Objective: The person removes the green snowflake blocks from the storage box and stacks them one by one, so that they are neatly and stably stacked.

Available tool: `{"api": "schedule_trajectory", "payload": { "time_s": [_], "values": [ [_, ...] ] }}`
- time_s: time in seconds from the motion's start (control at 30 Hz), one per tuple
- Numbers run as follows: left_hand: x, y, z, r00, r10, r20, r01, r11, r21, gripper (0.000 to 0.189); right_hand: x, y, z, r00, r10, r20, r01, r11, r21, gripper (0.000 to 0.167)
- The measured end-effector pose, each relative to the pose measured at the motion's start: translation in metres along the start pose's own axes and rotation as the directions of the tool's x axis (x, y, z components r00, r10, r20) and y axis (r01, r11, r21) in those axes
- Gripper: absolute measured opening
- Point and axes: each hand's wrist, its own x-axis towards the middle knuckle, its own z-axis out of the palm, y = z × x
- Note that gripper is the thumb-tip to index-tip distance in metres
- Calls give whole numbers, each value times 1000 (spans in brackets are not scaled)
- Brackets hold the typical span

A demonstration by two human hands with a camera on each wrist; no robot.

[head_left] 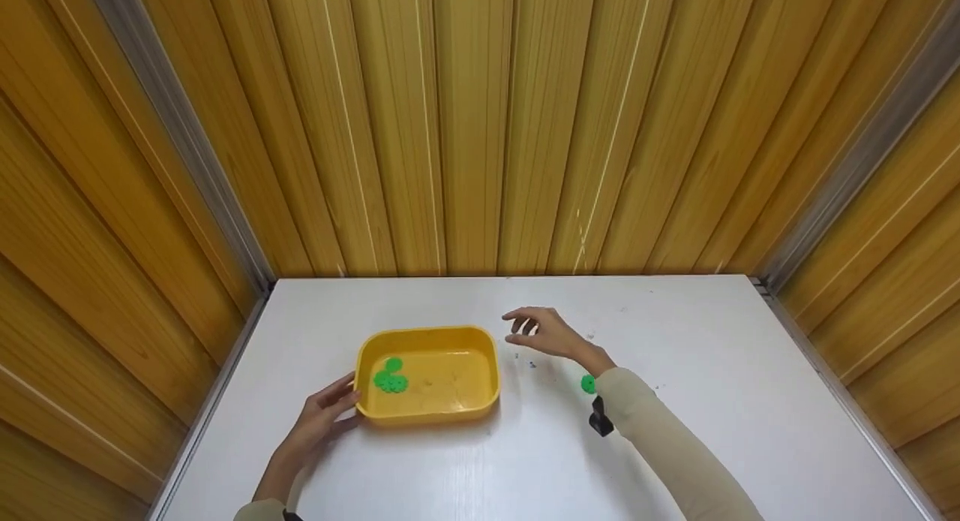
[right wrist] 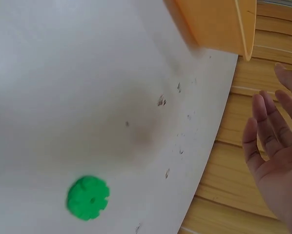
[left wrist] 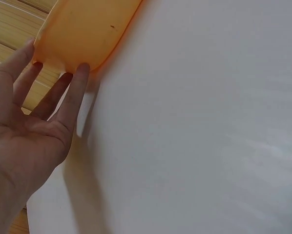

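Observation:
A yellow plastic tray (head_left: 427,414) stands on the white table. Several small green notched discs (head_left: 391,381), like toy gears, lie together in its left part. Against the tray's left end, my left hand (head_left: 319,420) touches the wall with spread, fairly straight fingers, and the fingertips (left wrist: 82,68) meet it close to the rim and lower edge. My right hand (head_left: 547,333) is in the air just right of the tray, its fingers loosely bent and nothing between them. Another green notched disc (right wrist: 89,198) lies on the table, partly covered by the right sleeve in the head view.
The white table (head_left: 420,476) carries small dark marks (head_left: 532,365) right of the tray. Wood-look panelled walls (head_left: 472,131) rise behind it and at both sides. A black wrist device (head_left: 601,418) sits on the right forearm, over the table.

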Motion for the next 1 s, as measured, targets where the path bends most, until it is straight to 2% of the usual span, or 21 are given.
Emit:
{"api": "schedule_trajectory", "payload": {
  "time_s": [0.17,0.47,0.6,0.77,1.0],
  "values": [
    [-1,0,-1,1000,-7,-1,7,1000,-3,59,27,-17,16,997,-58,41,59,998,-4,39],
    [-7,-3,2,1000,-21,-1,21,1000,-21,59,55,-32,51,988,-27,154,31,999,-24,39],
    [-7,-3,5,1000,-28,-13,27,1000,-9,60,64,-44,70,972,5,236,0,1000,-23,44],
    [-6,-2,5,998,-45,-34,44,999,-9,60,74,-59,95,942,86,325,-81,996,-30,46],
    [-7,-1,5,997,-68,-37,67,997,-30,59,84,-75,124,921,103,375,-87,994,-61,40]
  ]
}}
